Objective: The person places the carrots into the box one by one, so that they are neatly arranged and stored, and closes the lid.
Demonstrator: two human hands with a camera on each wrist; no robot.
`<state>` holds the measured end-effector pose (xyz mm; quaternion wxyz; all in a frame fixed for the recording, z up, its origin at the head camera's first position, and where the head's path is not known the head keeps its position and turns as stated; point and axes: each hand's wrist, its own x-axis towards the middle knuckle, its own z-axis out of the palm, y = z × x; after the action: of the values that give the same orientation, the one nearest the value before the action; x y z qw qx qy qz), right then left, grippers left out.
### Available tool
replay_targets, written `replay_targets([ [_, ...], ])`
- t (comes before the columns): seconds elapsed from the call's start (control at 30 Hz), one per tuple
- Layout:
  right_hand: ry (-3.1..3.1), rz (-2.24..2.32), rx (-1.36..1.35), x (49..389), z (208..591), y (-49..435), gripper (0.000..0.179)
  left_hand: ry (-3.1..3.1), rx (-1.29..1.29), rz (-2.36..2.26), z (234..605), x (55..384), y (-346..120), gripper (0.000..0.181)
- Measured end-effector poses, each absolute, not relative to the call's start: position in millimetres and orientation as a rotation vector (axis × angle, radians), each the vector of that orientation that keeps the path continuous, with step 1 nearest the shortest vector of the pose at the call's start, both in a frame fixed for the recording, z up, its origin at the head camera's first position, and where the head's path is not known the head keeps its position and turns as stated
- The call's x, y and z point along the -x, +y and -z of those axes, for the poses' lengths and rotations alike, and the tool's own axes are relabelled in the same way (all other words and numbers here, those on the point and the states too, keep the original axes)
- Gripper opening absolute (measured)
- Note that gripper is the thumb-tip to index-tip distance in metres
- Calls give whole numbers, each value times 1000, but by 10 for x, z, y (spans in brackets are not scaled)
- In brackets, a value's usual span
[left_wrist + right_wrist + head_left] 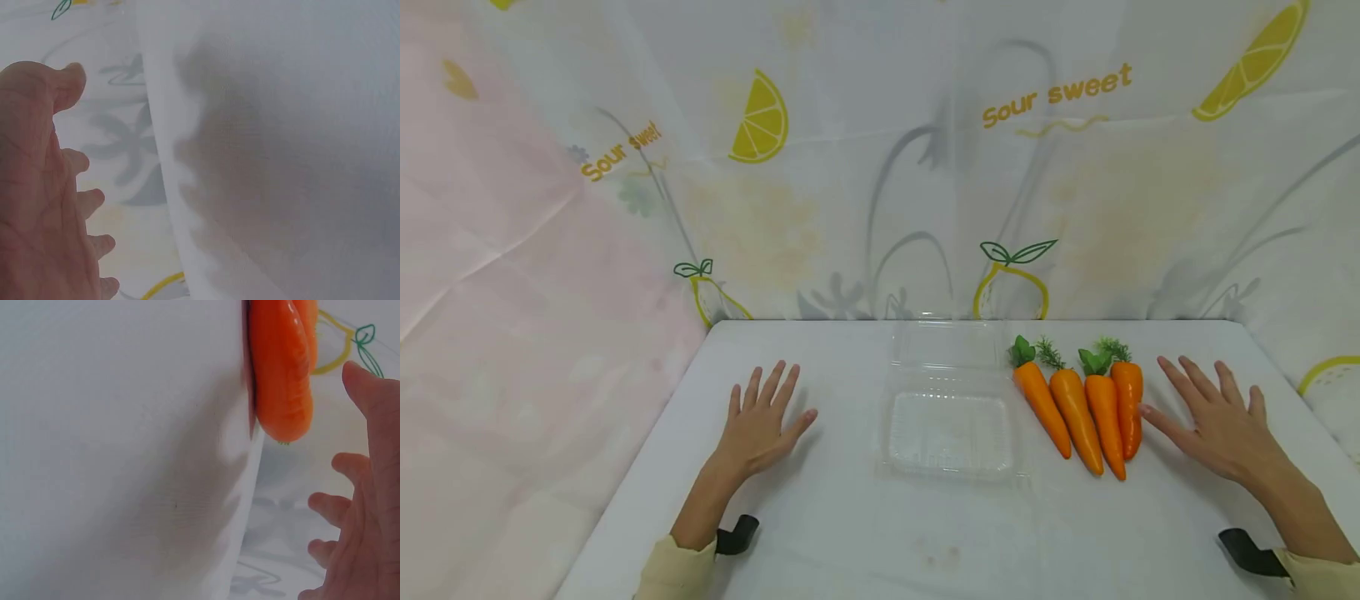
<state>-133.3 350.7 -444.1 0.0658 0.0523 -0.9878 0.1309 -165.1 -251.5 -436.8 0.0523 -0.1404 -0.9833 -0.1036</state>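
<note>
Several orange carrots [1078, 417] with green tops lie side by side on the right half of the white table, tips toward the person. Left of them sits a clear plastic box [951, 433], its lid [951, 343] folded back behind it. My left hand [760, 425] is held over the table's left side with fingers spread, holding nothing. On the right, my right hand [1217, 421] is spread just beside the rightmost carrot [1127, 408], its thumb close to it in the head view. The right wrist view shows that carrot [281, 375] past the thumb, and nothing in the palm.
The white table [820, 533] ends at a back edge against a hanging cloth [850, 208] printed with lemons and lettering. A pinkish cloth [512, 333] hangs at the left. Black wrist mounts [737, 535] show at both sleeves.
</note>
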Motion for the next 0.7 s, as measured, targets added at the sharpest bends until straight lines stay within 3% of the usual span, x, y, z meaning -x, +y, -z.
replay_targets([
  [0.2,-2966,-424,-184,1345,4409,3490,86,-2991,469,328,4357,1627,-2417,91],
  [0.7,-2991,-514,-193,1386,4314,3409,79,-2988,681,705,4310,1575,-2108,88],
])
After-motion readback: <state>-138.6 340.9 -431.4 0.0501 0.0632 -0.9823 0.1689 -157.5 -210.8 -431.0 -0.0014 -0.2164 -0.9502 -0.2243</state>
